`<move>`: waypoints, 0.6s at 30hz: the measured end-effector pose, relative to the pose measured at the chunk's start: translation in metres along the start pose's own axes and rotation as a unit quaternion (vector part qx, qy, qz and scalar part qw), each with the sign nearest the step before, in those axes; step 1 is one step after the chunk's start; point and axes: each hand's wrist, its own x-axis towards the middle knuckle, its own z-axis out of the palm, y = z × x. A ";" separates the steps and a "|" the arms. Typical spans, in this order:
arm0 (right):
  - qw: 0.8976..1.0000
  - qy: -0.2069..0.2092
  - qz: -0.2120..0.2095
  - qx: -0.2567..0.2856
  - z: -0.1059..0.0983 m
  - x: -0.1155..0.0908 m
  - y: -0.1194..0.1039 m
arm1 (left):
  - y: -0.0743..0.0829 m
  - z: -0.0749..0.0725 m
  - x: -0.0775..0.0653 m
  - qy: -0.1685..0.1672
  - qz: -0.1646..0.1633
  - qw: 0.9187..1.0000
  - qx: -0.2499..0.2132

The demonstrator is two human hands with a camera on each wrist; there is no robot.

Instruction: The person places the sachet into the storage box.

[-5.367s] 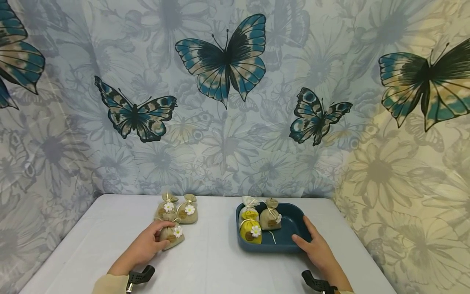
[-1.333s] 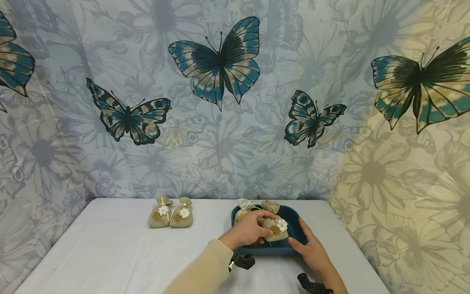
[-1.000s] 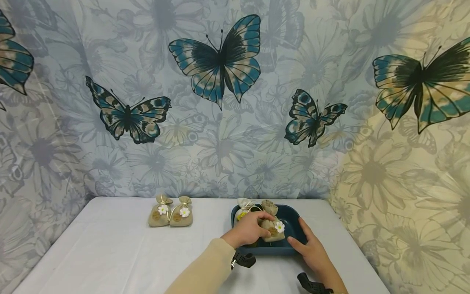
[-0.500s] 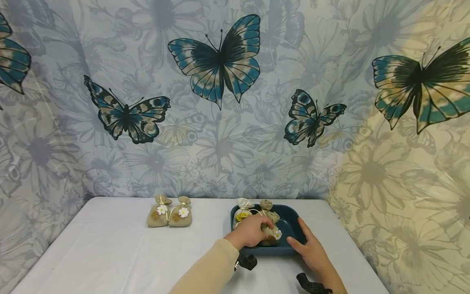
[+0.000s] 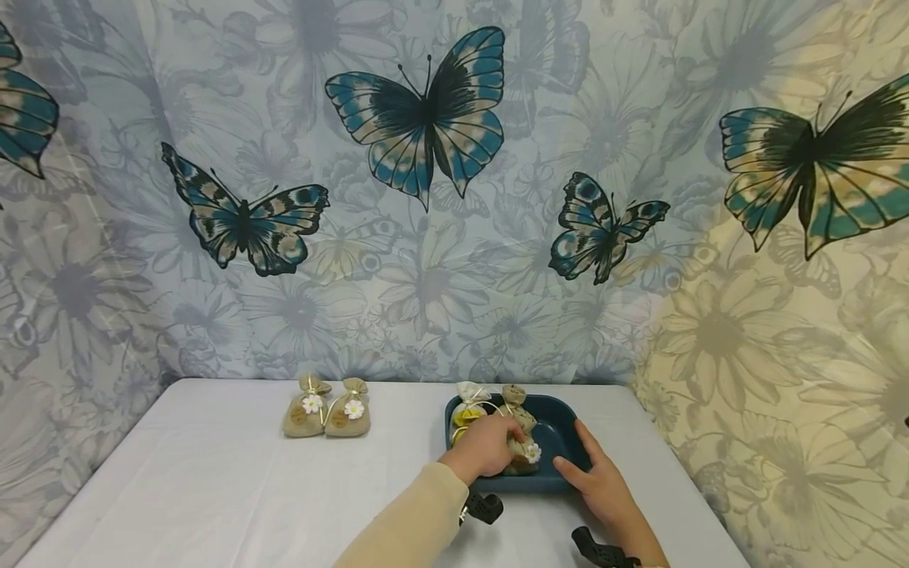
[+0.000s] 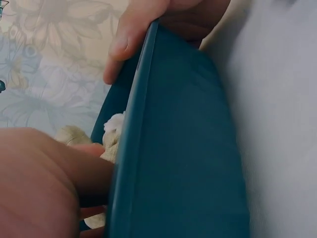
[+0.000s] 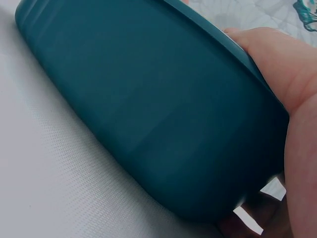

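Inside the blue tray (image 5: pixel 557 436), my left hand (image 5: pixel 485 446) grips a beige drawstring sachet (image 5: pixel 524 461) with a white flower, low near the front wall. In the left wrist view, the hand (image 6: pixel 39 178) reaches over the tray's rim, and the sachet (image 6: pixel 113 130) is mostly hidden behind that wall. My right hand (image 5: pixel 604 485) holds the tray's right end, thumb at the rim and fingers along the outside. Behind the left hand lie a white sachet (image 5: pixel 471 391), a partly covered yellow sachet (image 5: pixel 467 416) and a brown sachet (image 5: pixel 514 394).
Two beige sachets (image 5: pixel 305 418) with white flowers stand side by side at the back left of the white-covered table (image 5: pixel 213 489). A butterfly-print cloth (image 5: pixel 426 300) hangs right behind the table's far edge.
My left hand has carried the beige sachet from the left group into the tray, then lowered it toward the tray's front. The right hand has stayed at the tray's right end.
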 end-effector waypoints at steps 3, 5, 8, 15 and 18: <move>1.000 -0.001 -0.001 -0.001 0.000 0.000 0.001 | 0.000 0.001 0.001 -0.008 0.003 1.000 0.017; 1.000 -0.001 -0.003 0.001 0.000 0.000 0.001 | -0.001 0.001 0.001 -0.010 0.009 1.000 0.026; 1.000 -0.003 -0.007 0.007 0.000 -0.001 0.001 | -0.002 -0.001 -0.001 -0.010 0.018 1.000 0.010; 1.000 -0.008 -0.005 0.009 -0.001 -0.002 -0.002 | -0.005 -0.018 -0.013 -0.012 -0.071 0.970 -0.234; 1.000 -0.011 -0.005 0.001 -0.002 -0.002 -0.002 | -0.007 -0.028 -0.018 0.007 -0.089 0.945 -0.315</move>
